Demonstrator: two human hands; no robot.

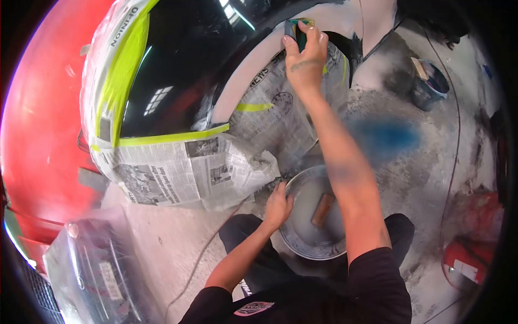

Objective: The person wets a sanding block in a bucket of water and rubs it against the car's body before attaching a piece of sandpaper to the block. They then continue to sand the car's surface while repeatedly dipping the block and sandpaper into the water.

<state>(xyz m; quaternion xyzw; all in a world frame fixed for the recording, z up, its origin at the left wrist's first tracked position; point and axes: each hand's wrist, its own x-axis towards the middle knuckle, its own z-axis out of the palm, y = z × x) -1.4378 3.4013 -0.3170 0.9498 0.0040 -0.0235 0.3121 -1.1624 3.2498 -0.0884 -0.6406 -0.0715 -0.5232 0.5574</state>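
Head view: right fingers (292, 45) pinch a block (300, 40) on matte arch (246, 67), left fingers (281, 191) curl at round basin (303, 252).

Dark green pad (300, 39) against pinkish arch (245, 70).

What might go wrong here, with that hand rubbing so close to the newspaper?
The right hand presses a small pad against the pale arch. Three possible risks:
It might slip onto the glossy black panel alongside and scratch it.
It might catch the newspaper lining the arch and tear it.
The basin sits between the knees, by the left hand; a knock might spill its cloudy contents.
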